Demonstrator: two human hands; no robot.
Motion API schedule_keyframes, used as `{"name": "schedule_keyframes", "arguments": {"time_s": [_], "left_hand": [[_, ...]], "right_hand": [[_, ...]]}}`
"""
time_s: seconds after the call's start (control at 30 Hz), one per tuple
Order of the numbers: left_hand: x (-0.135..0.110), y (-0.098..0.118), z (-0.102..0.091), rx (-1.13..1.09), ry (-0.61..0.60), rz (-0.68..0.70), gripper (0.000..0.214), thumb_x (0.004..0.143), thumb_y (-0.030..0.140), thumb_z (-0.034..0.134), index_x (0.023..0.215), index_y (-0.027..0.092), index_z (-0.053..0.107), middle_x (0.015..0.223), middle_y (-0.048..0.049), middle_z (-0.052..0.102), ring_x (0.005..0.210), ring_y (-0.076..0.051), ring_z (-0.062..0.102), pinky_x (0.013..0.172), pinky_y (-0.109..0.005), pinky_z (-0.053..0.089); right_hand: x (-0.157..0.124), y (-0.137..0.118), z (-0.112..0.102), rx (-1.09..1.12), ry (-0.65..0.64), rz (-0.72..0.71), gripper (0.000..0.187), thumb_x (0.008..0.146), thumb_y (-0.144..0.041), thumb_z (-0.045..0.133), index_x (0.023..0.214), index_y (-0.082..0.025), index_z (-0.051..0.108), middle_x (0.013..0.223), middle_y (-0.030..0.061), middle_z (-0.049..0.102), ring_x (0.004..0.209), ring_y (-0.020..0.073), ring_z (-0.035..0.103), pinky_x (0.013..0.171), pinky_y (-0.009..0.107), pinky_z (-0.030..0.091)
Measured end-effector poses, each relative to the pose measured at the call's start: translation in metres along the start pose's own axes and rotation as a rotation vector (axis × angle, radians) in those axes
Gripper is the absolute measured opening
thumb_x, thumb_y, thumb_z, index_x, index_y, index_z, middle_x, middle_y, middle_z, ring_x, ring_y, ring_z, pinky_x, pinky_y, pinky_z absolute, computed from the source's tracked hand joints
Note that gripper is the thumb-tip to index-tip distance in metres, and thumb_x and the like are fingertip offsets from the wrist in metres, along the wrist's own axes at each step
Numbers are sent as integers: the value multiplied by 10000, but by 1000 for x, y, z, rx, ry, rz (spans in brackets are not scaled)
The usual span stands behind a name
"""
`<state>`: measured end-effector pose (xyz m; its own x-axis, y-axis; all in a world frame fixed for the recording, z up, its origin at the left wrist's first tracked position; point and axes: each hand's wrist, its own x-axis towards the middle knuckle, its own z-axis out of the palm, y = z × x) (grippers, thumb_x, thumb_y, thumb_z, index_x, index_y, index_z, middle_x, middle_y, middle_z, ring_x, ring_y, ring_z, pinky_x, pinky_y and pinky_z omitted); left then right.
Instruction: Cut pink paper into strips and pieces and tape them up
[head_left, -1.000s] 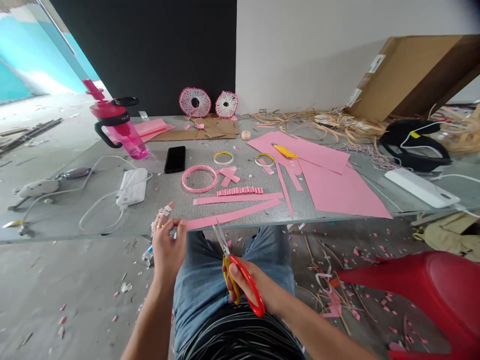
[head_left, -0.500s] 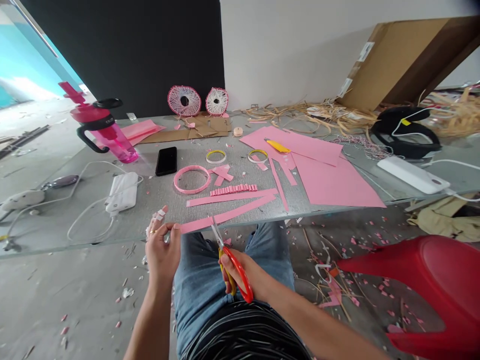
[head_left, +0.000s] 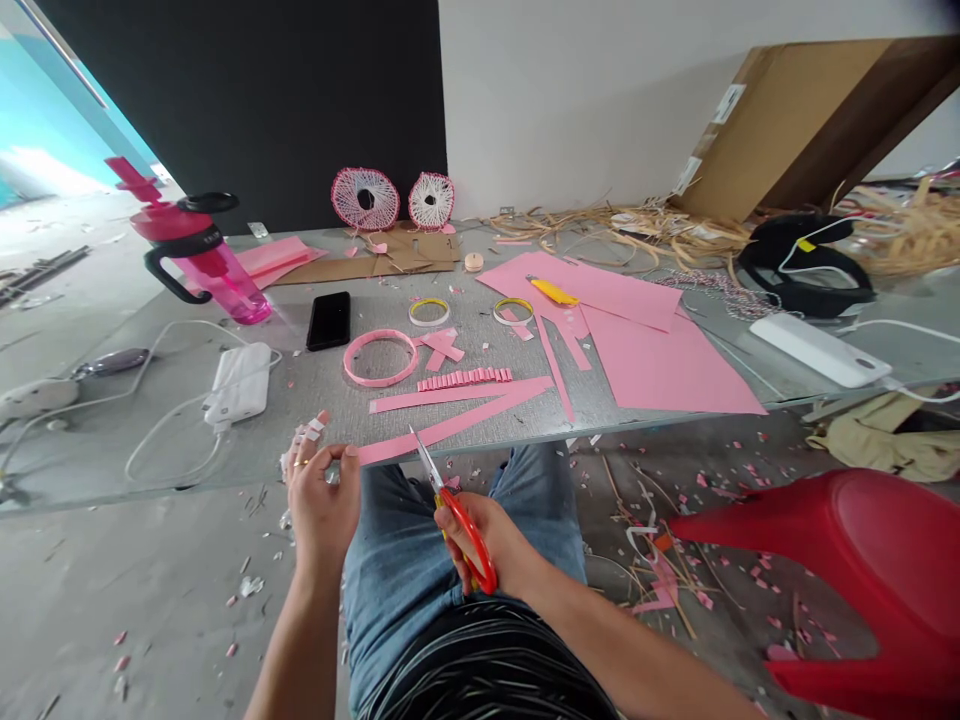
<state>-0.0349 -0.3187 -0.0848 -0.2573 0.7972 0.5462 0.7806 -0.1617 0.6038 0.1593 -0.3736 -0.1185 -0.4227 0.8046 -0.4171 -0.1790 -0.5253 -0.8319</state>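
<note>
Thumb and forefinger of my left hand (head_left: 324,492) pinch the near end of a long pink paper strip (head_left: 450,428) at the table's front edge. Small white tape pieces (head_left: 316,426) stick to the fingertips of that hand. My right hand (head_left: 480,535) is closed around scissors (head_left: 427,462) with red and yellow handles, their blades together and lying across the strip. Just behind lie a second pink strip (head_left: 397,402) and a row of folded pink paper (head_left: 465,379). A pink paper ring (head_left: 380,382) rests farther left.
Two tape rolls (head_left: 429,312), a phone (head_left: 329,321) and a pink bottle (head_left: 225,275) stand behind. Pink sheets (head_left: 660,365) with a yellow cutter (head_left: 553,291) lie right. A white power bank (head_left: 238,383) with a cable is at left. A red stool (head_left: 885,560) is beside my legs.
The scissors' blades, slightly apart before, have come together, and the handles have closed in my right hand. My left hand still pinches the strip.
</note>
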Motion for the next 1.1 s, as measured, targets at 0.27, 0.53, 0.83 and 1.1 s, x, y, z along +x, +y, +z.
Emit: {"name": "schedule_keyframes", "arguments": {"time_s": [0.27, 0.53, 0.83, 1.1], "left_hand": [[17, -10, -8, 80, 37, 26, 280, 900, 394, 541, 690, 222, 609, 1315, -143, 663, 1338, -389, 496, 1131, -630, 324], [28, -12, -3, 288, 38, 59, 224, 875, 382, 651, 730, 212, 642, 1349, -139, 635, 1411, -454, 375, 1105, -743, 214], [19, 2, 0, 253, 100, 321, 104, 907, 246, 643, 873, 226, 740, 1502, -110, 525, 1467, -387, 357, 1164, -650, 268], [-12, 31, 24, 212, -163, 562, 141, 865, 270, 714, 990, 283, 777, 1561, -66, 465, 1498, -362, 314, 1234, -617, 164]], "right_hand": [[-2, -6, -4, -7, -42, -23, 771, 547, -911, 659, 813, -214, 464, 505, -110, 485, 344, 62, 432, 318, 201, 391], [-10, -12, -9, 58, -273, -116, 723, 734, -897, 531, 871, -187, 524, 599, -55, 520, 449, 77, 495, 453, 223, 460], [-29, -17, -16, -56, -403, -177, 729, 748, -877, 541, 924, -170, 545, 678, -27, 527, 512, 82, 506, 505, 228, 459], [-83, -16, -59, -65, -87, -188, 675, 814, -845, 507, 978, -194, 573, 723, 2, 543, 563, 124, 512, 581, 298, 449]]}}
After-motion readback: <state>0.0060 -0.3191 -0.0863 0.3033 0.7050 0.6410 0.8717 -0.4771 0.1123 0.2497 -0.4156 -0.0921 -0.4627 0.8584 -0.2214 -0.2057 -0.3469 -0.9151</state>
